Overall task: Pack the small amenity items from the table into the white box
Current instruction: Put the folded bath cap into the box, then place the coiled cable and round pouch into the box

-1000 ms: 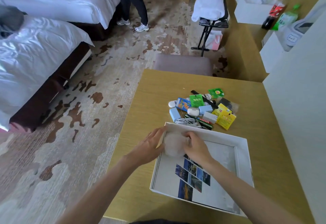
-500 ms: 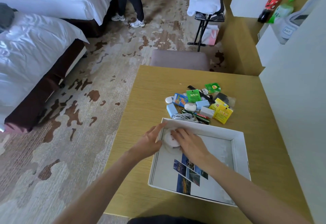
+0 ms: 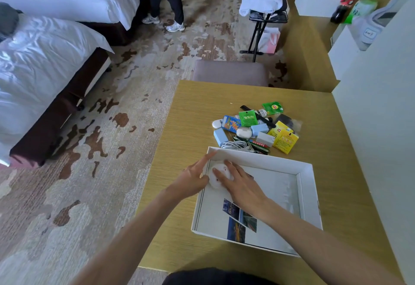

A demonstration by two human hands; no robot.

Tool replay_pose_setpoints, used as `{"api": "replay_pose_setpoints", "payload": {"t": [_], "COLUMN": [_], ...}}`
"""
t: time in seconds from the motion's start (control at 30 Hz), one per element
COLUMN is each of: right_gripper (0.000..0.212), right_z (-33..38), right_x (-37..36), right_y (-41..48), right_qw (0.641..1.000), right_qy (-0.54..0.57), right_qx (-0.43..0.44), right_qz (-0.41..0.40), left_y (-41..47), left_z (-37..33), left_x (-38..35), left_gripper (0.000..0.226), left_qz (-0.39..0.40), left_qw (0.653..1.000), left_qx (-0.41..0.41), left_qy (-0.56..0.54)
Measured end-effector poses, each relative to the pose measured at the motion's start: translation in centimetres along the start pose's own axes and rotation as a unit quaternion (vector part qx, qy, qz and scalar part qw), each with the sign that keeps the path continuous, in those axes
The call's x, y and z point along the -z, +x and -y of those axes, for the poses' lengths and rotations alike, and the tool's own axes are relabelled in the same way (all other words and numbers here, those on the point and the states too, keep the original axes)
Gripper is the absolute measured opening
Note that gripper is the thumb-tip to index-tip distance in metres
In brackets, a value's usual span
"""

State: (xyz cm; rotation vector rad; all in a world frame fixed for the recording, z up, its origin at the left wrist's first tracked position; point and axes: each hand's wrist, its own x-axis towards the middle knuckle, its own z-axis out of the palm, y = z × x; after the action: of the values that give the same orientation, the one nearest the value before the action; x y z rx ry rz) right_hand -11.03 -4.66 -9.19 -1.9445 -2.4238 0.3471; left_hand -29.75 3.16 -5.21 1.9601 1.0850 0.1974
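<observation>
Counter (image 3: 336, 195): one shallow white box (image 3: 306, 195) lies open on it, close to the near edge. A sheet with small colour photographs (image 3: 238, 219) lies on its floor.

Item in box: a round white disc (image 3: 215, 185) sits flat in the far-left corner, against the left wall.

Right hand (image 3: 242, 186): reaches in over the box. Its fingers (image 3: 233, 170) are straight and spread, lying flat on top of the disc and pressing on it, not curled round it.

Left hand (image 3: 193, 179): held just outside the left wall, beside the disc. Its index finger (image 3: 205, 159) is stretched out along the wall toward the far corner, and the hand holds nothing (whether the thumb touches the disc cannot be told).

Items outside box: a loose pile (image 3: 243, 132) lies on the counter just beyond the far wall. It includes green sachets (image 3: 247, 118), yellow sachets (image 3: 285, 141), a pale blue packet (image 3: 219, 137), a coiled white cable (image 3: 235, 144) and a black comb (image 3: 267, 123). The cable lies nearest the box wall.

Surroundings: a padded stool (image 3: 231, 70) stands at the counter's far side; two beds (image 3: 45, 64) are on the left.
</observation>
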Motion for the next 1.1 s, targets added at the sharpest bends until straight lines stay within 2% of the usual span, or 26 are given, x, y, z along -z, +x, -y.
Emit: {"api": "replay_pose_setpoints", "payload": {"t": [0.1,0.2,0.27,0.33,0.43,0.5,0.63,0.7,0.77,0.87,0.9,1.0,1.1], "right_gripper": [0.084,0.081,0.071,0.051,0.029,0.022,0.018,0.015,0.015,0.021,0.023,0.029,0.034], "right_z": [0.7,0.8,0.6,0.5,0.2,-0.3,-2.1,-3.4,-5.0,-7.3,-7.9,-9.5,-10.0], "right_x": [-0.1,-0.1,0.3,0.8,2.3,3.6,6.8,7.8,8.3,8.5,8.3,7.8,7.5], "right_y": [0.7,0.7,0.5,0.2,-0.5,-0.6,0.9,2.4,4.2,6.6,7.3,9.0,10.1], "right_qw": [1.0,1.0,0.999,0.993,0.98,0.968,0.936,0.932,0.937,0.921,0.921,0.943,0.951], "right_qy": [0.0,0.012,0.036,0.074,0.123,0.148,0.194,0.195,0.226,0.337,0.341,0.271,0.177], "right_qx": [0.003,0.003,0.011,0.019,0.02,0.015,-0.017,-0.046,-0.09,-0.165,-0.176,-0.184,-0.169], "right_qz": [0.004,-0.01,-0.036,-0.089,-0.155,-0.203,-0.294,-0.3,-0.25,-0.104,-0.07,0.061,0.192], "left_y": [0.0,0.0,0.2,0.3,1.0,1.8,4.3,5.8,7.5,9.9,10.8,13.2,15.2], "left_z": [-0.2,-0.2,0.0,0.2,0.4,0.4,0.4,0.6,0.8,0.8,0.7,0.1,0.1], "left_x": [0.0,0.3,0.4,0.2,0.3,0.7,1.8,2.2,2.5,2.8,2.9,3.1,3.1], "left_gripper": [0.078,0.078,0.076,0.066,0.048,0.043,0.032,0.029,0.027,0.027,0.028,0.026,0.027], "left_qz": [0.0,0.012,0.015,-0.002,-0.084,-0.128,-0.144,-0.149,-0.152,-0.129,-0.111,-0.057,-0.008], "left_qw": [1.0,1.0,1.0,1.0,0.993,0.988,0.986,0.987,0.987,0.991,0.993,0.998,0.998], "left_qx": [0.005,-0.002,-0.005,-0.03,-0.077,-0.061,-0.051,-0.047,-0.033,-0.022,-0.022,-0.013,0.01], "left_qy": [-0.005,-0.001,0.006,-0.008,-0.039,-0.057,-0.06,-0.049,-0.048,-0.023,-0.012,0.014,0.055]}}
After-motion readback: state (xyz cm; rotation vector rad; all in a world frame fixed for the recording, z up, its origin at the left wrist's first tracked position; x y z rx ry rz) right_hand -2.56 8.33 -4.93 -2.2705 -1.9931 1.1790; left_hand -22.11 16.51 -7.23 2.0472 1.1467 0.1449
